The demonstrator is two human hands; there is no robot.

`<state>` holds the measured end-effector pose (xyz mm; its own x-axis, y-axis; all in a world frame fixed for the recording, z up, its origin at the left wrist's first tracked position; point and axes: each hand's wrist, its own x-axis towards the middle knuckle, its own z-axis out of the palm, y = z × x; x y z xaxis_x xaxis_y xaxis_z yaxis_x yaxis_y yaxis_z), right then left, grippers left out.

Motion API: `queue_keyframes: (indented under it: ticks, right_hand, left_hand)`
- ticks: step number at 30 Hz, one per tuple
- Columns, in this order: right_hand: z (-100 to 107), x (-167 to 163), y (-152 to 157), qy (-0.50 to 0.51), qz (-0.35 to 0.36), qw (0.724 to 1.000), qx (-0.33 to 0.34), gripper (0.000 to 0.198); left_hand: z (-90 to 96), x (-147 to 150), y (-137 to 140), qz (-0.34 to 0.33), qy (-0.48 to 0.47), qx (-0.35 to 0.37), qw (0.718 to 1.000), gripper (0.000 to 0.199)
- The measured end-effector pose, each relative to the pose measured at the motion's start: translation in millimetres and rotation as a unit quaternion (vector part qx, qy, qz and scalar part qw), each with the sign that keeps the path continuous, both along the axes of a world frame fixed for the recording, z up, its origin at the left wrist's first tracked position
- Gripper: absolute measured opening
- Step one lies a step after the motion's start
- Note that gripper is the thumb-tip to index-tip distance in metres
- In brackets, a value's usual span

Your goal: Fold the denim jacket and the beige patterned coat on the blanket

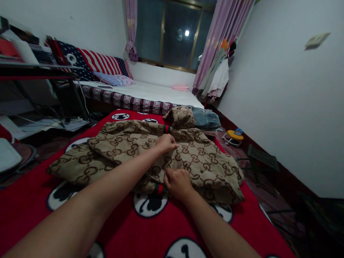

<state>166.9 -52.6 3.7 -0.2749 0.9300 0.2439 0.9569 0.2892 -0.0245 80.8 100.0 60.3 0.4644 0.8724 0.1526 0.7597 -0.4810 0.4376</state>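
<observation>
A tan garment [199,154] with a brown interlocking-letter print lies spread across the red blanket [118,224]. Green-and-red striped bands show at its far and near edges; its left part lies in overlapping layers, and I cannot tell its exact cut. My left hand [166,143] is closed on the cloth near the far band, fingers bent and pinching. Nearer to me, my right hand [178,182] has its fingers curled into the fabric beside the near band. Both fingertips are partly hidden.
Behind the garment lie folded blue jeans [206,118] and another tan printed piece [183,116]. A white-covered bed [153,91] stands under the window. Cluttered desk [40,73] at left; yellow-topped stool [234,135] and dark folding stool [262,157] at right.
</observation>
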Motion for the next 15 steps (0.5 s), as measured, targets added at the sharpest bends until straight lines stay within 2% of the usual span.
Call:
queue_keyframes:
  ticks: [4, 8, 11, 15]
  right_hand:
    - [0.1, 0.4, -0.4, 0.007, -0.014, 1.0, 0.011, 0.019]
    - [-0.3, 1.5, 0.8, 0.014, -0.007, 1.0, 0.017, 0.024]
    - [0.7, 3.6, 0.1, 0.033, 0.002, 0.999, 0.013, 0.033]
    - [5.5, 5.5, -3.5, 0.087, 0.039, 0.995, -0.004, 0.042]
  left_hand:
    - [-14.9, -30.3, -5.9, 0.012, -0.027, 0.084, 0.996, 0.025]
    - [-5.3, -100.9, -1.2, -0.003, -0.043, 0.18, 0.983, 0.021]
    - [4.8, -173.9, -3.9, -0.03, -0.038, 0.181, 0.982, 0.022]
    - [7.1, -258.8, -24.0, -0.093, 0.034, 0.113, 0.989, 0.046]
